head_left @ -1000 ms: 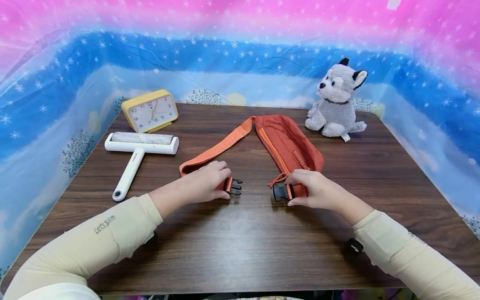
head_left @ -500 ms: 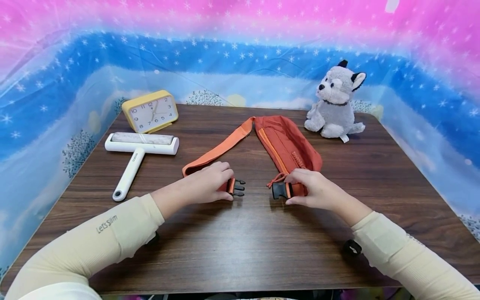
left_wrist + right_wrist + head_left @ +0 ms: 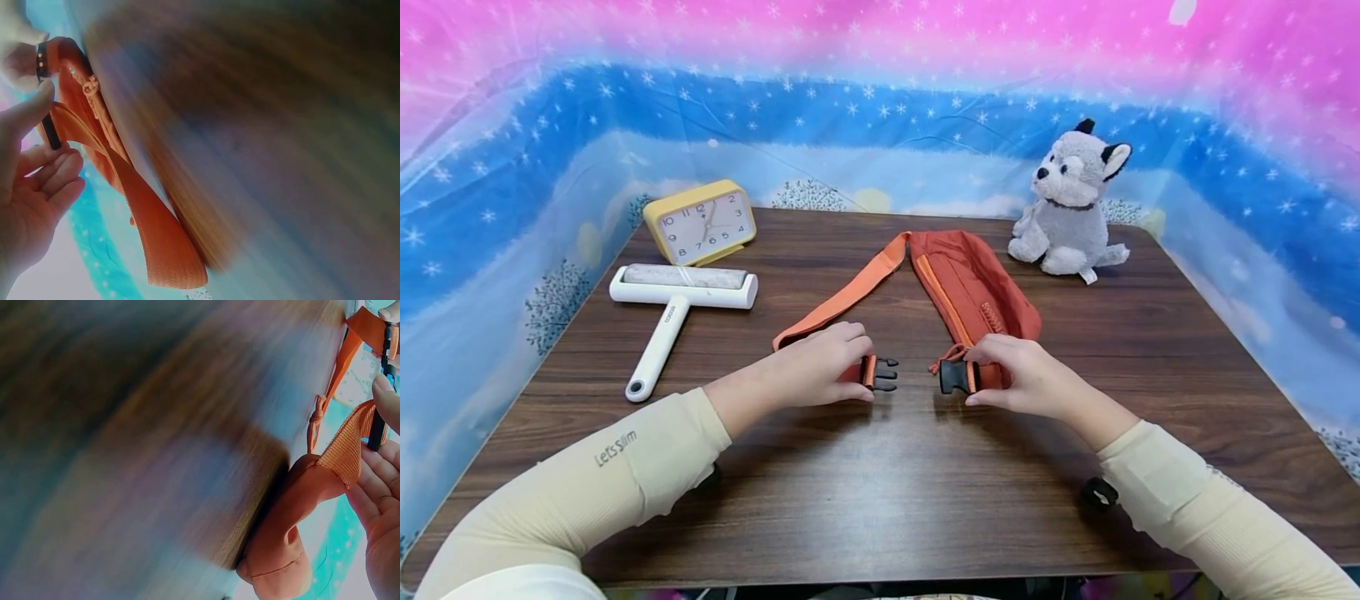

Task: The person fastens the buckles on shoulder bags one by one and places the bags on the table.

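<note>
A rust-red waist bag [image 3: 973, 279] lies on the table with its orange strap [image 3: 853, 292] running out to the left. Between thumb and fingers, my left hand [image 3: 823, 367] pinches the strap's black pronged buckle half [image 3: 884, 375], prongs pointing right. Opposite it, my right hand [image 3: 1030, 377] pinches the black socket buckle half [image 3: 955, 377] at the bag's near end. A short gap separates the two halves. The left wrist view shows the strap [image 3: 153, 231] hanging in a loop below the left hand [image 3: 31, 206]. An orange zip-pull cord [image 3: 315, 422] dangles in the right wrist view.
At the left of the wooden table [image 3: 850, 500] lies a white lint roller [image 3: 681, 292], with a yellow alarm clock [image 3: 703, 221] behind it. A grey plush dog [image 3: 1071, 200] sits at the back right. Patterned cloth [image 3: 880, 108] hangs around the table's sides and back.
My left hand has moved slightly right with the pronged half, drawing the strap along. The right hand has shifted slightly left with the socket half, so the gap between them has narrowed.
</note>
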Tool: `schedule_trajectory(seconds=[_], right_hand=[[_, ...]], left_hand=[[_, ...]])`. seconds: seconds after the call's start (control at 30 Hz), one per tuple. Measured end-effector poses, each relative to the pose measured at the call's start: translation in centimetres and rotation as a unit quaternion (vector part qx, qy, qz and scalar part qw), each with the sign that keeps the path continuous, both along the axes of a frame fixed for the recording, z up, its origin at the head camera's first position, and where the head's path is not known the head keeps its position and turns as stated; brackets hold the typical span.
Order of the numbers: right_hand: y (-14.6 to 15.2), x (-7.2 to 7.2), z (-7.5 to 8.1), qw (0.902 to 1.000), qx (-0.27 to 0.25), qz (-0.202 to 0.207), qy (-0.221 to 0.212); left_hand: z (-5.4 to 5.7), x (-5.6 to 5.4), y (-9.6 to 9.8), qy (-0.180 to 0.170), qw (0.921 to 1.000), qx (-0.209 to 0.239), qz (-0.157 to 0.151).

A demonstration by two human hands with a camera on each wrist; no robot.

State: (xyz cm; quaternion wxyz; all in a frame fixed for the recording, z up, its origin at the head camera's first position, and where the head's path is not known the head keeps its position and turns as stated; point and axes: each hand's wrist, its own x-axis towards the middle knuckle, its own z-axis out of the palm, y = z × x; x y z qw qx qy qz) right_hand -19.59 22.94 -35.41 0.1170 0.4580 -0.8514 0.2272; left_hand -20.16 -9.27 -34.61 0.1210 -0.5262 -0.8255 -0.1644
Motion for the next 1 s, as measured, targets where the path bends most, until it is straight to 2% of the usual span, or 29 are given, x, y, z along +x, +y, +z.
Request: schedule_trajectory(seconds=[0.2,1.0], right_hand=[[0.0,-0.1,0.0,1.0,-0.005,0.0,-0.002],[-0.7,-0.5,0.1,0.9997,-0.015,0.017,-0.009]], left_hand=[[0.1,-0.1,0.4,0.01,0.9997,0.016,-0.012],[0.2,-0.1,1.6,0.018,0.9996,0.02,-0.012]])
